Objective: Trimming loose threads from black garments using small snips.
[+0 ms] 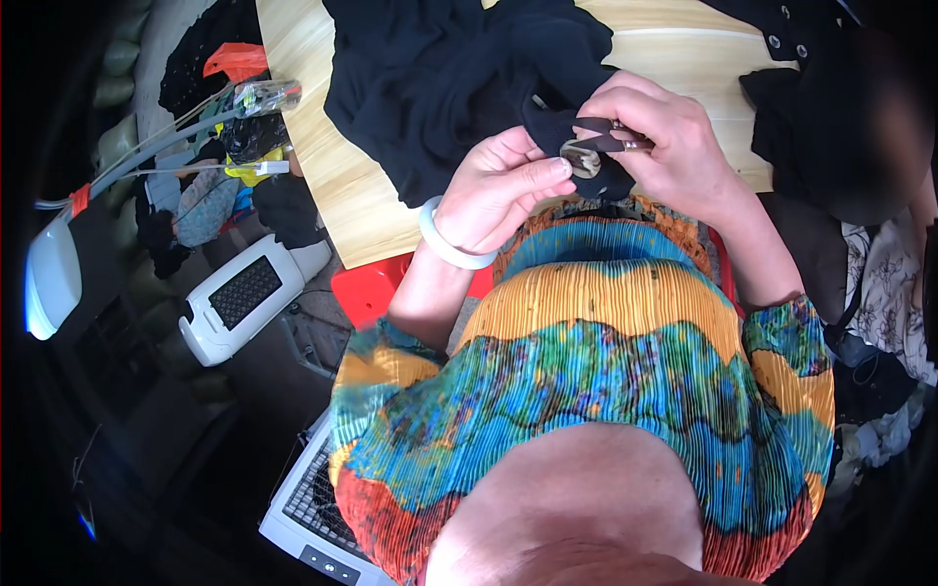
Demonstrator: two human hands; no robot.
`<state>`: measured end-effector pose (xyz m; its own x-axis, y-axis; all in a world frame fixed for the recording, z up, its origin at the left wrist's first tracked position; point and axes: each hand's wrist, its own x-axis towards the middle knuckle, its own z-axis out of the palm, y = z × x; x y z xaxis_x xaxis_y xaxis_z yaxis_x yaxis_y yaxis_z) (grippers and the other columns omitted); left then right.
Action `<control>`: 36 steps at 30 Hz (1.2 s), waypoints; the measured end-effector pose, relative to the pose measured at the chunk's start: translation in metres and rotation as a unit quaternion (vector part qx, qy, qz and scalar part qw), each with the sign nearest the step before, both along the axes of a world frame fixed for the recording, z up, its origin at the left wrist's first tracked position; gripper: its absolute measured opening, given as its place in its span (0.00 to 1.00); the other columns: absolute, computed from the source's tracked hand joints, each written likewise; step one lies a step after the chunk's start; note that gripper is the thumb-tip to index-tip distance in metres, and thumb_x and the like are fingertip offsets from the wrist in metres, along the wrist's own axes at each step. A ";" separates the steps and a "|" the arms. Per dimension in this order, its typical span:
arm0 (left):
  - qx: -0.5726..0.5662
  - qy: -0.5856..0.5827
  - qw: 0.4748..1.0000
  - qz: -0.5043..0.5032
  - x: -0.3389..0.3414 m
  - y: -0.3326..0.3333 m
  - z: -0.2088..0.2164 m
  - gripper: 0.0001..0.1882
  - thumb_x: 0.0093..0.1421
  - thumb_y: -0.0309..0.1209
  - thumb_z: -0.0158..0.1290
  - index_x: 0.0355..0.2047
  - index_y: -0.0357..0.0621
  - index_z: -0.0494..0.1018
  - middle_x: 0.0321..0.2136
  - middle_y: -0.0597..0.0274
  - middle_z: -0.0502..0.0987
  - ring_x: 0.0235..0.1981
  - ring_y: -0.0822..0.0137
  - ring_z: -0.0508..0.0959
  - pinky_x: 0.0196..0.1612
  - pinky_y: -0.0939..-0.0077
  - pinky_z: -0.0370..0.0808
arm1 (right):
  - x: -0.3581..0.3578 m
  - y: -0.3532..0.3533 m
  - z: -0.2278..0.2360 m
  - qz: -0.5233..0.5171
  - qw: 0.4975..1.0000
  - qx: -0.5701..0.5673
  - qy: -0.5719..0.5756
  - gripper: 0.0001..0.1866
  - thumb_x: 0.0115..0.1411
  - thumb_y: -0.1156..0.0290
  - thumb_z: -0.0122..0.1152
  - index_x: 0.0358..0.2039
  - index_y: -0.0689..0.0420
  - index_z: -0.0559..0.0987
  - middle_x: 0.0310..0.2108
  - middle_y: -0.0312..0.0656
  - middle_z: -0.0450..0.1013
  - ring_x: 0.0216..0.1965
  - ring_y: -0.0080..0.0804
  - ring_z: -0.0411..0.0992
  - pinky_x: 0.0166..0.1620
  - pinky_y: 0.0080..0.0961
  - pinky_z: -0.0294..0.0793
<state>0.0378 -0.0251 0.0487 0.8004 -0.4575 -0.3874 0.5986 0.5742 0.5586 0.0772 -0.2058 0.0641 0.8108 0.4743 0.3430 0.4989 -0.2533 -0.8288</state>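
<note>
A large black garment lies bunched over the wooden table, and part of it reaches my hands. Between thumb and fingers my left hand, with a pale bangle at the wrist, pinches a round, streaky brown-and-cream button against the black cloth. My right hand is closed round small dark thread snips. The blades of the snips point left, right beside the button's upper edge. Whether they touch the thread or cloth there, I cannot tell.
The pale wood table spans the far side, with more black cloth at its right. A red stool stands beneath its near edge. To the left are a lamp on a bent arm, a white device and heaped fabrics and bags.
</note>
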 end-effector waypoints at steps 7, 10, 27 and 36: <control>-0.063 -0.172 0.981 0.067 -0.002 0.005 0.015 0.15 0.48 0.16 0.45 0.39 0.33 0.65 0.33 0.53 0.71 0.34 0.65 0.73 0.38 0.77 0.70 | 0.008 -0.012 0.020 -0.112 0.993 0.035 0.001 0.08 0.43 0.84 0.53 0.27 0.63 0.71 0.22 0.34 0.66 0.20 0.16 0.61 0.23 0.10 0.58; -0.057 -0.206 0.973 0.084 -0.003 0.004 0.015 0.15 0.49 0.17 0.46 0.39 0.33 0.65 0.32 0.53 0.71 0.34 0.65 0.73 0.39 0.76 0.70 | 0.001 -0.016 0.033 -0.051 0.997 0.058 0.009 0.13 0.40 0.83 0.56 0.30 0.59 0.73 0.21 0.36 0.66 0.22 0.21 0.66 0.23 0.14 0.63; -0.061 -0.204 0.969 0.125 -0.005 -0.002 0.020 0.15 0.47 0.17 0.48 0.37 0.33 0.65 0.33 0.53 0.71 0.36 0.65 0.72 0.41 0.74 0.69 | 0.000 -0.013 0.027 -0.129 0.991 0.014 -0.023 0.09 0.48 0.78 0.49 0.33 0.61 0.69 0.26 0.36 0.65 0.20 0.12 0.59 0.23 0.07 0.56; -0.040 -0.251 0.960 0.120 0.000 0.003 0.010 0.17 0.45 0.21 0.52 0.38 0.38 0.67 0.37 0.57 0.71 0.39 0.64 0.70 0.47 0.69 0.64 | -0.026 -0.012 0.026 0.013 0.994 0.073 0.076 0.14 0.48 0.71 0.56 0.34 0.63 0.67 0.21 0.34 0.63 0.18 0.15 0.57 0.22 0.11 0.56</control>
